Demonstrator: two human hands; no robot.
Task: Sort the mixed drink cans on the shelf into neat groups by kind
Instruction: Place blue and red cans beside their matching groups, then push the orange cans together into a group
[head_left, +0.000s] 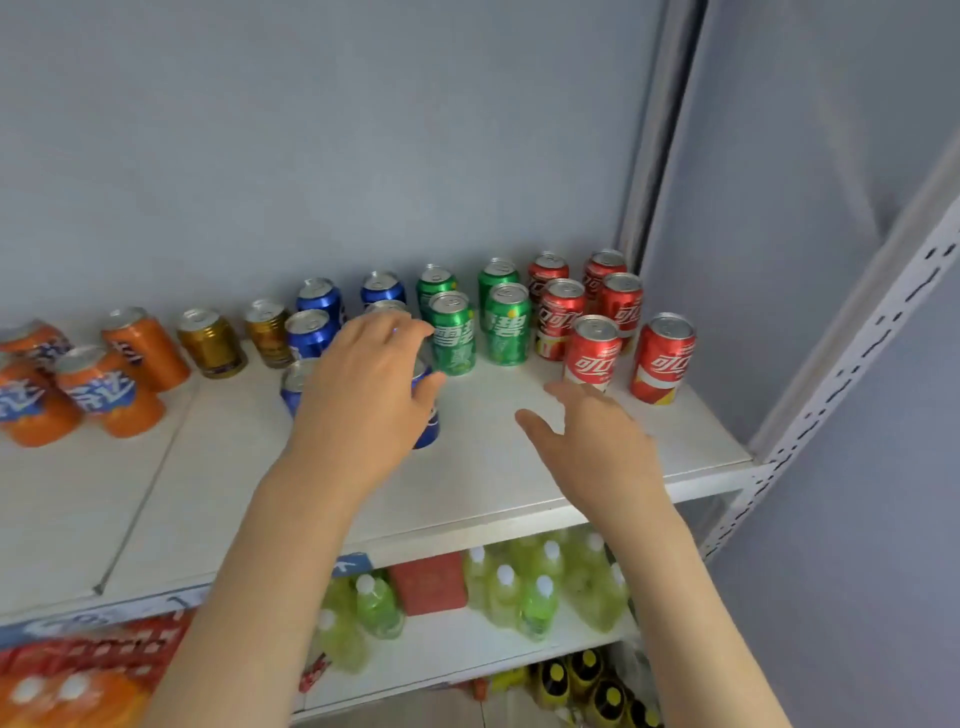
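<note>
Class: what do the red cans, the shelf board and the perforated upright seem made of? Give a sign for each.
Red cans: metal, probably aluminium; shiny silver tops, pull tabs.
Shelf board: likely laminated board; matt, pale, seamed.
Upright: white-painted metal, probably steel; punched slots.

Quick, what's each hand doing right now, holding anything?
The left hand grips a blue can, fingers curled round it.
The right hand is open, fingers spread, holding nothing.
</note>
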